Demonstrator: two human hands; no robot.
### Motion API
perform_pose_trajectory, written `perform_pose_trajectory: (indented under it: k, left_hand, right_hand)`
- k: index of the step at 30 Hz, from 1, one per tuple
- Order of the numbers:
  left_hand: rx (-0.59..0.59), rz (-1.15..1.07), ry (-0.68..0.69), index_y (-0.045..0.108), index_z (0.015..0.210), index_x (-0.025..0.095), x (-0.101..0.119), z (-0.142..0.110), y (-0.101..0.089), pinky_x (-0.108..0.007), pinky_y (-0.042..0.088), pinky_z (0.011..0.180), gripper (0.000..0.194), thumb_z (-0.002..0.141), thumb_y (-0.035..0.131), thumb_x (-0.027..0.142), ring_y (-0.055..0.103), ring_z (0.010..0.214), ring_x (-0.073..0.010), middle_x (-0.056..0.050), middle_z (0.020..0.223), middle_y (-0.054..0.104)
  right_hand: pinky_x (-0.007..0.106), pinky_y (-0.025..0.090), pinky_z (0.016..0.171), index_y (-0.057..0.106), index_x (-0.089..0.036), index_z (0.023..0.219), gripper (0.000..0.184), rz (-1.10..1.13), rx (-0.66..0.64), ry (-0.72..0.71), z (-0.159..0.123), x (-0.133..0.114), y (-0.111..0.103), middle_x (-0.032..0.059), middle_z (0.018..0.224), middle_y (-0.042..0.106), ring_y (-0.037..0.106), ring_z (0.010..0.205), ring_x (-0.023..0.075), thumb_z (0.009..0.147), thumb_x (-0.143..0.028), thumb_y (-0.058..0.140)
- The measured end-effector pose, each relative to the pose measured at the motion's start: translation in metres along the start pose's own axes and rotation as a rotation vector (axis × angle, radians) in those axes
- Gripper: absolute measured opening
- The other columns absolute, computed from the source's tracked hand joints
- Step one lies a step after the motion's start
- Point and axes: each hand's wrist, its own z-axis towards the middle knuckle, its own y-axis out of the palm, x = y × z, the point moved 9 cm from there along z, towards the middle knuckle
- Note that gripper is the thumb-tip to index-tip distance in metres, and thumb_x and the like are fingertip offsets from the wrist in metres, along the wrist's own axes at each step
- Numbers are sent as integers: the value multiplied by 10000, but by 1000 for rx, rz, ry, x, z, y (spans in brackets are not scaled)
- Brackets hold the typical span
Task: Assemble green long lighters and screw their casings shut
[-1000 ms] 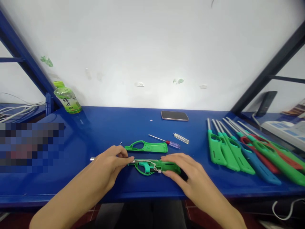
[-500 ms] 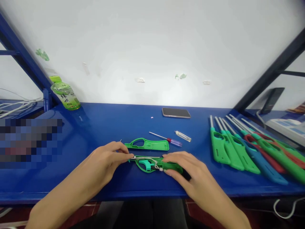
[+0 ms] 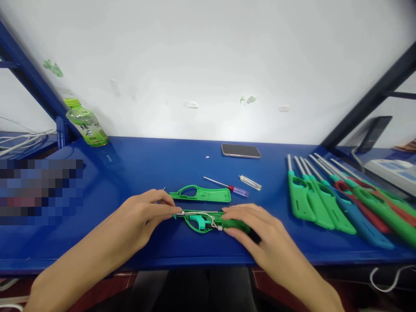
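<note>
An opened green utility lighter lies on the blue table, its turquoise trigger, pale wire and thin gas tube exposed. My left hand is closed, thumb and fingertips pinching the lighter's front end beside a small white piece. With my right hand I grip the handle end, thumb in front and fingers behind. Just behind lies the other green casing half, inner side up. A screwdriver with a clear purple handle and a transparent fuel tank lie farther back.
Several assembled lighters in green, blue and red lie in a row at right. A phone lies near the wall. A green-capped bottle stands at back left, and a pixelated patch covers something at left.
The view has tilted slightly, so the table things appear a little higher. Both hands keep their hold on the lighter, with only tiny finger shifts.
</note>
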Motion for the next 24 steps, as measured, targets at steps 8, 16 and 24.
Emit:
perform_pose_trajectory:
  k: [8,16,24]
  left_hand:
    - [-27,24,-15,854,1129,334,-1,-1,2,-256,573,795,382,1103,485,236,742,888,-164,-30,1098,777]
    - [-24,41,20,840,1167,323,2,-1,9,-235,556,793,418,1085,466,156,727,884,-144,-37,1112,762]
    - [26,67,45,855,1108,322,3,1,5,-222,522,707,443,1069,456,132,731,814,-130,-25,1028,768]
  right_hand:
    - [442,544,1099,728,-320,1214,161,-2,2,-6,1,-3,-1,-3,1281,785,691,1246,242,1093,-249,649]
    - [429,550,1084,733,-317,1206,167,-13,-7,-19,2,-6,-2,-4,1274,784,687,1254,237,1085,-228,658]
    - [440,547,1084,726,-315,1203,161,-20,-1,-22,1,-5,-2,-6,1267,784,693,1236,227,1088,-227,656]
